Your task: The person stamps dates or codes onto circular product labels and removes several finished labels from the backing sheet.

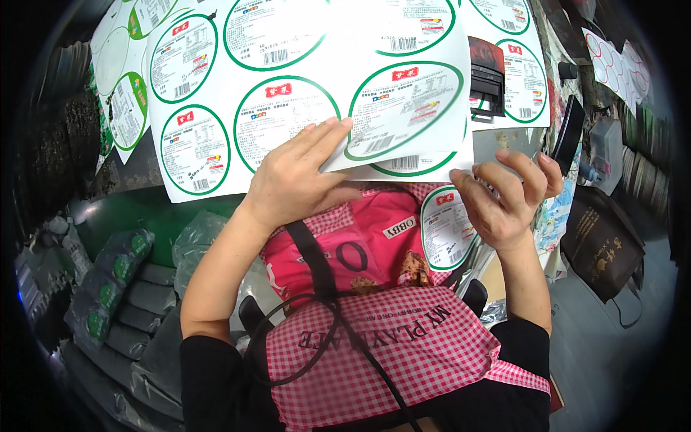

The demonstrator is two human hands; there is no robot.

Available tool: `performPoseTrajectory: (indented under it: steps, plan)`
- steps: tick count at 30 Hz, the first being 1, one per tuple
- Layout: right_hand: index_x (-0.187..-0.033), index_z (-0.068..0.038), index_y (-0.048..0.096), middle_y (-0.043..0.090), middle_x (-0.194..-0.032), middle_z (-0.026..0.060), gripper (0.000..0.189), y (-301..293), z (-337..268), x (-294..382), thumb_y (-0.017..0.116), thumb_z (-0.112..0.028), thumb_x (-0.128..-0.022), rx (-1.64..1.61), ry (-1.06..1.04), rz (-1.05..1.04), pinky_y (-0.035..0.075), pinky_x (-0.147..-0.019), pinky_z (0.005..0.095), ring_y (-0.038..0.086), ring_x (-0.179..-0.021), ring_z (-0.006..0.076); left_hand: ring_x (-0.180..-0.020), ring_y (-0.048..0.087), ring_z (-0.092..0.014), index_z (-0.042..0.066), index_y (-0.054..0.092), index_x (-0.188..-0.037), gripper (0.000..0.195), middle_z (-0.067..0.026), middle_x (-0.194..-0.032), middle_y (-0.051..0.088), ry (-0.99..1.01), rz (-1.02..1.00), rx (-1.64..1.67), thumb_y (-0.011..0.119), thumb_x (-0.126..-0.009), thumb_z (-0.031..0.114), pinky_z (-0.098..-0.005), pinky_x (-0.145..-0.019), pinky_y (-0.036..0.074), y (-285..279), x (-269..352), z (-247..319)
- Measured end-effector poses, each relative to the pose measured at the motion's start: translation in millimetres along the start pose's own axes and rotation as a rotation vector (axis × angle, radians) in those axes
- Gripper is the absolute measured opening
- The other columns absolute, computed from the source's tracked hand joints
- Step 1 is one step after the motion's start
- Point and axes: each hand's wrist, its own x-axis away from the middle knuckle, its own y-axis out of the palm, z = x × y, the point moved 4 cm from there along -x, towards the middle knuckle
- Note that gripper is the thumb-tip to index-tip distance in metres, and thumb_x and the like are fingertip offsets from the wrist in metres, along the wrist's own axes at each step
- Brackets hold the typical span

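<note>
A large white sheet of round, green-ringed printed labels (259, 197) hangs over the front edge of the work surface. My left hand (302, 175) grips its front edge, fingers flat on top and the blurred thumb below. To the right of those fingers, a corner of the upper sheet (432, 143) curls up over another sheet beneath it. My right hand (505, 200) has its fingers apart, with the thumb tip at the lower sheet's right corner. Below that corner, a single oval label (447, 229) lies beside my pink apron (378, 345).
A black-and-red device (487, 81) rests on more label sheets (521, 121) at the right. Green-and-white labels (128, 110) are at the left. Wrapped dark bundles (110, 289) stand low left. A brown bag (602, 243) and clear plastic box (605, 154) are at the right. A black cable (372, 367) crosses my apron.
</note>
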Motion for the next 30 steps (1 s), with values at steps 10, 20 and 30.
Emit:
performPoseTrajectory:
  steps: [10,20,30]
  plan:
    - [-0.093,-0.028,0.078,0.069,-0.103,-0.015,0.017,5.1,-2.8,9.7,0.084,-0.024,-0.077,0.076,-0.083,0.058,0.028,-0.112,0.045,0.061,-0.109,0.0105,-0.119,0.07,-0.035,0.005,0.077,-0.097,0.023,-0.0188,-0.133,0.069,0.039,0.026,-0.035,0.085,-0.079,0.017,-0.0409,-0.099,0.06,-2.9,-1.6,1.1]
    - [-0.084,-0.029,0.078,0.073,-0.1,-0.0152,0.007,10.2,-0.9,9.0,0.081,-0.025,-0.08,0.146,-0.118,0.082,0.026,-0.113,0.0427,0.061,-0.107,0.0099,-0.12,0.07,-0.035,0.002,0.074,-0.088,0.021,-0.0177,-0.13,0.071,0.003,0.042,-0.031,0.085,-0.081,0.018,-0.0423,-0.1,0.06,0.6,1.6,-2.2]
    - [-0.09,-0.031,0.08,0.074,-0.1,-0.0161,0.009,4.6,0.8,10.0,0.078,-0.027,-0.083,0.079,-0.007,0.126,0.026,-0.113,0.0407,0.061,-0.105,0.0102,-0.12,0.07,-0.035,0.003,0.075,-0.084,0.019,-0.0178,-0.131,0.07,0.017,0.044,-0.031,0.086,-0.073,0.015,-0.0427,-0.1,0.059,3.9,5.9,-6.6]
